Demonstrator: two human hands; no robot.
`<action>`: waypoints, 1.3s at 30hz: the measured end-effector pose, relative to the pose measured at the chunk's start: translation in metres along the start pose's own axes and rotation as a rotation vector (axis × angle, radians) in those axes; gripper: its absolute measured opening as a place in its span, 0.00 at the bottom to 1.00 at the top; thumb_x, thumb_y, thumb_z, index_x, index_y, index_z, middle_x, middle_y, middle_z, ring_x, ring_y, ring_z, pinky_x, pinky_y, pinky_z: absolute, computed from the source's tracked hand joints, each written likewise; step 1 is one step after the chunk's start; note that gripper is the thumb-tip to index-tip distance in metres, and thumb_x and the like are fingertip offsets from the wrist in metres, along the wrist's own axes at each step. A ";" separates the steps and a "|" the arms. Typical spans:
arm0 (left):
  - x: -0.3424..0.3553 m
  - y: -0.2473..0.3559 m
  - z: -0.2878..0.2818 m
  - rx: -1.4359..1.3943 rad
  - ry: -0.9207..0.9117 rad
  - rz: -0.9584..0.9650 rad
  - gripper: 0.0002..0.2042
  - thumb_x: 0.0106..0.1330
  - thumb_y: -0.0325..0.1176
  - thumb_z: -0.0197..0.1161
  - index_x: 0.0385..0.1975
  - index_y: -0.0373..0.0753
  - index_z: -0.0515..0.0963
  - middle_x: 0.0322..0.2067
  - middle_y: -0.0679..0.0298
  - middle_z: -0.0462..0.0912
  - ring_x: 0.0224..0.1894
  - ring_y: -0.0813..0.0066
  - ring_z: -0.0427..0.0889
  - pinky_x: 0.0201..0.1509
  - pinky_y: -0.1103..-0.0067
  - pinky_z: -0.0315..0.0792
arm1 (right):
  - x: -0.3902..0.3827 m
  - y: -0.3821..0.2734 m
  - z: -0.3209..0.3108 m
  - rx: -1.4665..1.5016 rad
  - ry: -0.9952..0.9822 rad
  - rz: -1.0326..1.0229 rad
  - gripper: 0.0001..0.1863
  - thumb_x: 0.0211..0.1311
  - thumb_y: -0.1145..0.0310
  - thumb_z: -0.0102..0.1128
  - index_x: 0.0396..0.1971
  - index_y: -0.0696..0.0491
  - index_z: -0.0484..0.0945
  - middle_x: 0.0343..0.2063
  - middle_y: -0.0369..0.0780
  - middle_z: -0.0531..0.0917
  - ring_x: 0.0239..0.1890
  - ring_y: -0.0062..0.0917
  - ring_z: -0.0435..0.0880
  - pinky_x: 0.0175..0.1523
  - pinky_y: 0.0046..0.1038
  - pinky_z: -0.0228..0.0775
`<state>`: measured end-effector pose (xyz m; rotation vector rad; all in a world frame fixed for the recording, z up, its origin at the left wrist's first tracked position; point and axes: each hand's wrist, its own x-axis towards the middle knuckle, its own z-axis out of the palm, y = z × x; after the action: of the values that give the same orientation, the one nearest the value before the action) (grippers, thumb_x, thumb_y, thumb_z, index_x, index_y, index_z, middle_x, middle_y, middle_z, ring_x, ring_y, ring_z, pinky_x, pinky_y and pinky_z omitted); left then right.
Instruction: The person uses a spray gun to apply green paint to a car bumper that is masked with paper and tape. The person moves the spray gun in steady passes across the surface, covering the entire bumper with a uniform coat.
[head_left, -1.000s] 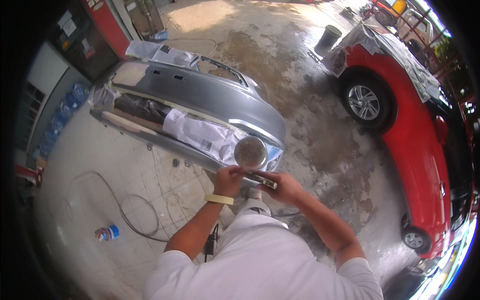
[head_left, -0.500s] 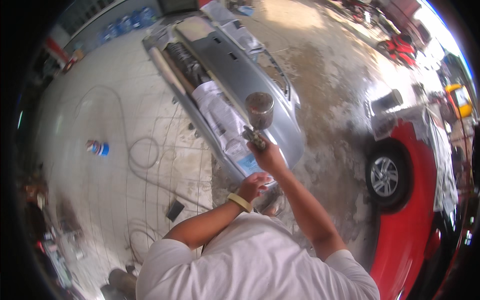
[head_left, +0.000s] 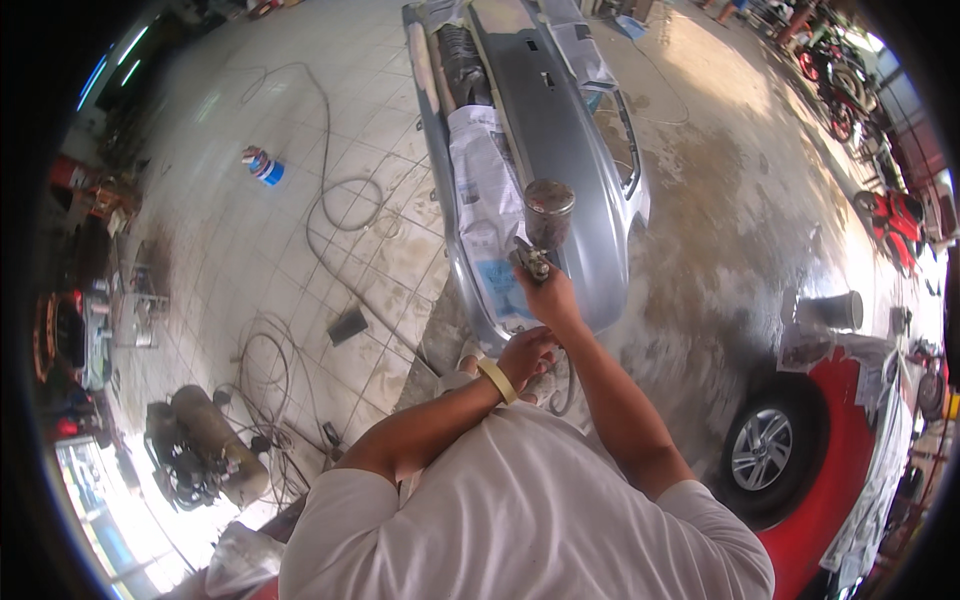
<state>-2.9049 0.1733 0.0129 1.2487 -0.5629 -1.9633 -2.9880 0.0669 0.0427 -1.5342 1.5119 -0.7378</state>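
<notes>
My right hand is closed on a metal spray gun with a scuffed metal cup on top, held over the near part of a grey car bumper. Below it, my left hand has its fingers curled near my right wrist and the bumper's near edge; what they hold, if anything, is hidden. A tape roll circles my left wrist. Masking paper covers the bumper's middle strip. A hose hangs below my hands.
Hoses loop over the tiled floor near a blue can, a dark pad and a compressor. On the right stand a red car partly draped in paper, a grey bucket and red motorbikes.
The view has swung: the bumper now points away from me, and the compressor has come into view. My left hand has left the spray gun and dropped back; my right hand holds it raised.
</notes>
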 end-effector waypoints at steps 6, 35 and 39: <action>0.005 -0.007 0.021 -0.016 0.079 0.042 0.08 0.74 0.33 0.58 0.47 0.41 0.81 0.38 0.73 0.81 0.31 0.85 0.74 0.30 0.86 0.66 | -0.002 -0.003 -0.016 -0.042 -0.029 0.000 0.26 0.64 0.46 0.65 0.54 0.48 0.82 0.38 0.55 0.86 0.46 0.55 0.83 0.48 0.47 0.76; -0.014 -0.073 -0.091 0.393 0.013 -0.042 0.16 0.75 0.42 0.60 0.55 0.41 0.82 0.41 0.73 0.85 0.34 0.85 0.80 0.33 0.84 0.73 | -0.027 -0.027 -0.024 0.100 -0.181 -0.054 0.27 0.66 0.46 0.64 0.24 0.57 0.81 0.17 0.38 0.81 0.20 0.24 0.80 0.30 0.32 0.72; -0.028 -0.123 -0.182 0.396 0.222 -0.090 0.13 0.74 0.38 0.61 0.51 0.40 0.83 0.39 0.71 0.86 0.31 0.85 0.80 0.30 0.84 0.74 | -0.019 -0.029 -0.017 0.043 -0.258 0.019 0.27 0.66 0.43 0.64 0.39 0.57 0.84 0.21 0.46 0.85 0.28 0.43 0.86 0.38 0.39 0.76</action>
<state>-2.7757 0.2768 -0.1344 1.7372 -0.8202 -1.8047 -2.9904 0.0805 0.0784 -1.5169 1.3095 -0.5345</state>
